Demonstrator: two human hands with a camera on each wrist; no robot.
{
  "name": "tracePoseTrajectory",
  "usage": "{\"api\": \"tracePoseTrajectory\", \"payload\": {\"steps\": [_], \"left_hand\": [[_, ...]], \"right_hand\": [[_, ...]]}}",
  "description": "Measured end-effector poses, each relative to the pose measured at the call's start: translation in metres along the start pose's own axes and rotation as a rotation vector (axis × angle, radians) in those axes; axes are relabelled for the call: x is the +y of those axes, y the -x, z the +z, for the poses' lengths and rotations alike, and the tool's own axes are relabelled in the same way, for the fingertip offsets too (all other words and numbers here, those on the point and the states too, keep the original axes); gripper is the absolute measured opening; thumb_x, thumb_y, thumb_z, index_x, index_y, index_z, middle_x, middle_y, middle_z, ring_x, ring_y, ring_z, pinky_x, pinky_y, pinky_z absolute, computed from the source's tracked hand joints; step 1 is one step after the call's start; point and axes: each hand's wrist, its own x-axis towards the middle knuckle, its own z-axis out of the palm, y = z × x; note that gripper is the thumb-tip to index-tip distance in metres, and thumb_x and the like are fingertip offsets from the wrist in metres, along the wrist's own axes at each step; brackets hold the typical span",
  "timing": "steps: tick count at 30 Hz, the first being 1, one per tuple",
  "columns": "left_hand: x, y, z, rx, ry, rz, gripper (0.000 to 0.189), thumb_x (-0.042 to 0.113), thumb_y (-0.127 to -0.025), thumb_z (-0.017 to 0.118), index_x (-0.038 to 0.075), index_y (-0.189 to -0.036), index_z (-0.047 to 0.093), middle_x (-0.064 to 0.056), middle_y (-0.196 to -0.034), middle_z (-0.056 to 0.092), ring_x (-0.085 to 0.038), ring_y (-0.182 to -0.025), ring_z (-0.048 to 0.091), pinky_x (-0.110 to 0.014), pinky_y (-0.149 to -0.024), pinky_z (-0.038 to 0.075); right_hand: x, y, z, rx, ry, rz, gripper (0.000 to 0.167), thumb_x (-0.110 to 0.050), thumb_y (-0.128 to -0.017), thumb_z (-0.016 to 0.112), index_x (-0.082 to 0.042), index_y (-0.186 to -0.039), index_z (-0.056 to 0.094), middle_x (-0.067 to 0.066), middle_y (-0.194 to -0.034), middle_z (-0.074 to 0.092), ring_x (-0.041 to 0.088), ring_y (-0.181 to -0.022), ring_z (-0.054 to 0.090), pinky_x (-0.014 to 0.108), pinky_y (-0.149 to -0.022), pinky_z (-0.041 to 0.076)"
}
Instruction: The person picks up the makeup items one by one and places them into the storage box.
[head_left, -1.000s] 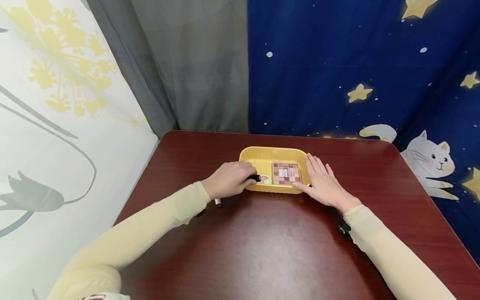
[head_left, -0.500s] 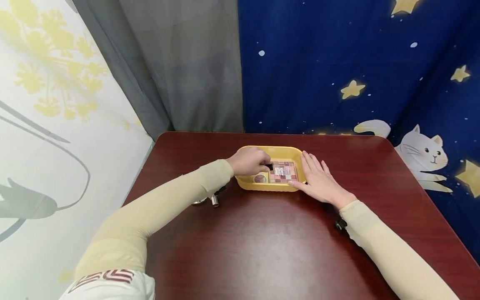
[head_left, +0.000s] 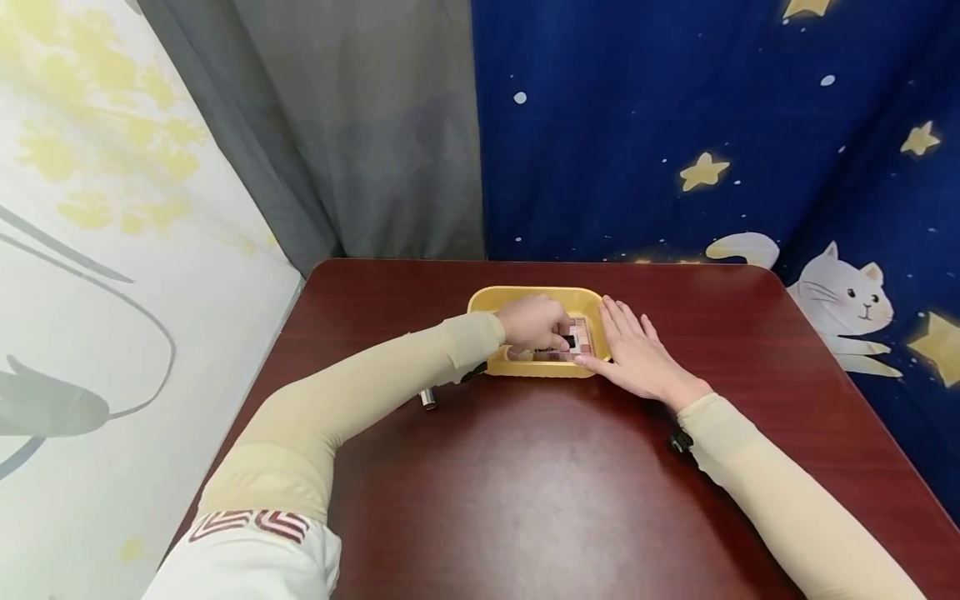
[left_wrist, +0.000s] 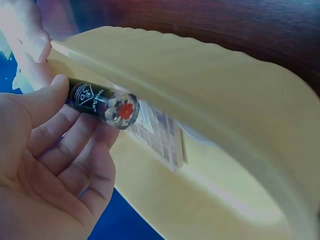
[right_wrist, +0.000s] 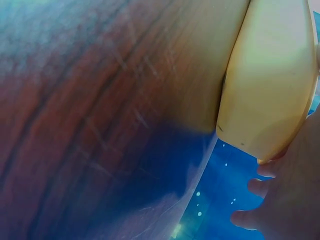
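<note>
My left hand [head_left: 534, 321] reaches over a yellow plastic basket [head_left: 517, 292]. Between thumb and fingers it pinches a lipstick tube [left_wrist: 97, 102], black with pale lettering and a clear faceted end showing a red flower. Beneath the tube lies an eyeshadow palette [head_left: 585, 335] with a grid of pinkish and brown squares, partly hidden by the hand. A round compact [head_left: 516, 354] sits to the palette's left, mostly covered by my forearm. At the basket's right end my right hand [head_left: 637, 358] rests with straight fingers against the rim, thumb over the near edge.
A short silver and black tube [head_left: 428, 399] lies on the dark red wooden table [head_left: 547, 483], left of the basket and beside my left sleeve. Grey and blue curtains [head_left: 585, 125] hang behind the table, and a white patterned wall [head_left: 82, 333] stands at the left.
My left hand has moved right with the lipstick tube, from the basket's left end to over the palette. My right hand stays at the right end.
</note>
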Motion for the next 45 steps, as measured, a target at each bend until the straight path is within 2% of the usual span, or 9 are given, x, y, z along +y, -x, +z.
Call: {"api": "tracePoseTrajectory", "payload": {"steps": [7,11,15,21,28,34,41,45], "left_hand": [[0.008,-0.014,0.004,-0.027,-0.032,0.023,0.016,0.037,-0.09,0.078,0.021,-0.094,0.078,0.013,-0.089,0.069,-0.006,-0.078,0.062,-0.022,-0.072,0.05],[0.012,-0.022,0.01,-0.035,-0.089,0.071,0.012,0.033,-0.091,0.078,0.021,-0.089,0.08,0.014,-0.084,0.07,-0.004,-0.076,0.062,-0.021,-0.07,0.048],[0.015,-0.028,0.02,-0.069,-0.092,0.101,0.014,0.025,-0.094,0.072,0.02,-0.084,0.081,0.013,-0.073,0.069,-0.005,-0.066,0.056,-0.021,-0.063,0.044],[0.013,-0.032,0.028,-0.101,-0.056,0.08,0.017,0.022,-0.096,0.07,0.019,-0.083,0.081,0.013,-0.065,0.065,-0.006,-0.061,0.049,-0.021,-0.062,0.04],[0.014,-0.033,0.025,-0.127,-0.03,0.058,0.016,0.019,-0.096,0.069,0.019,-0.086,0.082,0.012,-0.066,0.065,-0.008,-0.065,0.051,-0.022,-0.064,0.041],[0.015,-0.032,0.025,-0.098,-0.019,0.069,0.016,0.019,-0.096,0.069,0.018,-0.086,0.082,0.011,-0.069,0.066,-0.008,-0.067,0.053,-0.022,-0.066,0.042],[0.013,-0.023,0.023,-0.002,-0.039,0.067,0.01,0.028,-0.093,0.072,0.024,-0.097,0.081,0.016,-0.093,0.07,-0.003,-0.087,0.063,-0.021,-0.079,0.049],[0.011,-0.016,0.018,0.042,-0.008,0.057,0.009,0.03,-0.093,0.073,0.024,-0.093,0.08,0.015,-0.089,0.07,-0.005,-0.085,0.063,-0.023,-0.079,0.049]], "right_hand": [[-0.001,-0.001,-0.003,-0.002,0.003,0.002,0.111,-0.083,-0.089,0.035,-0.004,-0.161,0.007,0.004,-0.168,-0.009,0.03,-0.153,-0.001,0.066,-0.114,0.008],[0.0,-0.001,-0.004,0.01,-0.001,0.001,0.112,-0.083,-0.089,0.037,-0.004,-0.161,0.008,0.004,-0.168,-0.007,0.03,-0.153,0.0,0.066,-0.115,0.008],[0.002,0.001,0.0,0.008,-0.007,0.001,0.112,-0.083,-0.089,0.038,-0.003,-0.161,0.007,0.006,-0.168,-0.006,0.031,-0.153,0.001,0.066,-0.114,0.009],[0.0,0.003,0.003,0.008,-0.016,-0.001,0.11,-0.081,-0.09,0.039,-0.002,-0.161,0.007,0.008,-0.168,-0.005,0.035,-0.153,0.004,0.066,-0.114,0.009],[0.001,0.003,0.001,0.019,-0.011,-0.004,0.11,-0.081,-0.09,0.039,-0.002,-0.161,0.008,0.008,-0.168,-0.004,0.035,-0.153,0.005,0.066,-0.114,0.009],[0.002,0.003,-0.002,0.021,-0.003,0.001,0.111,-0.081,-0.09,0.04,-0.002,-0.161,0.009,0.008,-0.168,-0.003,0.034,-0.153,0.005,0.065,-0.115,0.01],[0.001,0.003,-0.002,0.009,-0.019,0.006,0.11,-0.081,-0.09,0.04,-0.002,-0.161,0.01,0.008,-0.168,-0.003,0.034,-0.153,0.003,0.065,-0.115,0.006],[0.001,0.004,-0.001,0.017,-0.011,0.005,0.11,-0.082,-0.09,0.038,-0.002,-0.161,0.01,0.009,-0.168,-0.001,0.035,-0.153,0.005,0.065,-0.115,0.008]]}}
